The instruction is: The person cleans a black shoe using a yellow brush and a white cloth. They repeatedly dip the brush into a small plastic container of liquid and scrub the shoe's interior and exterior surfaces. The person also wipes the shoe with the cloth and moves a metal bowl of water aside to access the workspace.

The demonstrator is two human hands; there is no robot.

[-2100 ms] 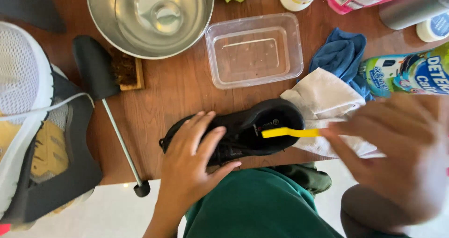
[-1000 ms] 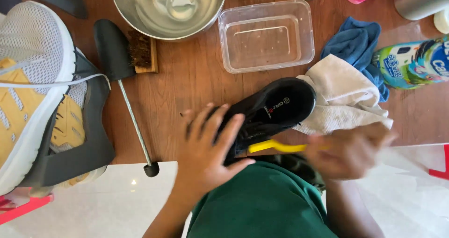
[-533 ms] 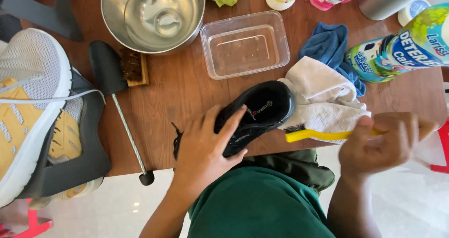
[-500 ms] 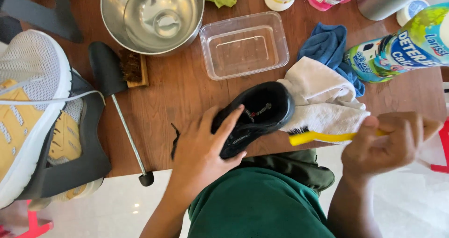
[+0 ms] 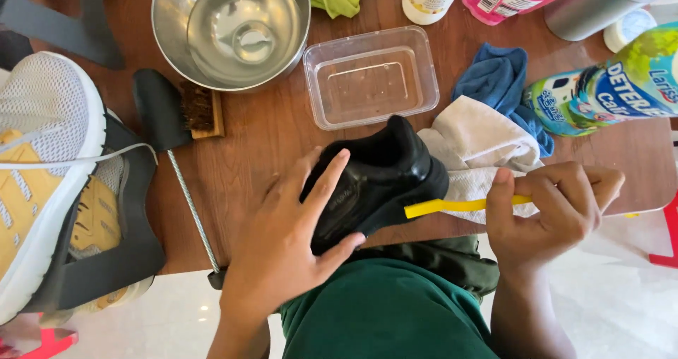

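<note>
Now left hand (image 5: pixel 282 253) steadies black shoe (image 5: pixel 374 179), right hand (image 5: pixel 547 211) holds yellow brush (image 5: pixel 452 206)

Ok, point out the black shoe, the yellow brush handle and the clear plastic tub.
black shoe (image 5: pixel 385 172), head view, on its heel upper.
yellow brush handle (image 5: pixel 452 206), head view, on its bare middle.
clear plastic tub (image 5: pixel 371 84), head view, on its floor.

Bare wood (image 5: pixel 261 140) lies open left of the black shoe (image 5: pixel 374 182); plastic tub (image 5: pixel 371 76) and white cloth (image 5: pixel 473 147) crowd its far side.

Matt black leather-look shoe (image 5: pixel 374 182), glossy yellow plastic toothbrush handle (image 5: pixel 459 205), polished steel bowl (image 5: pixel 229 27), clear plastic tub (image 5: pixel 371 76), brown wood table (image 5: pixel 261 133), white cloth (image 5: pixel 480 147)
</note>
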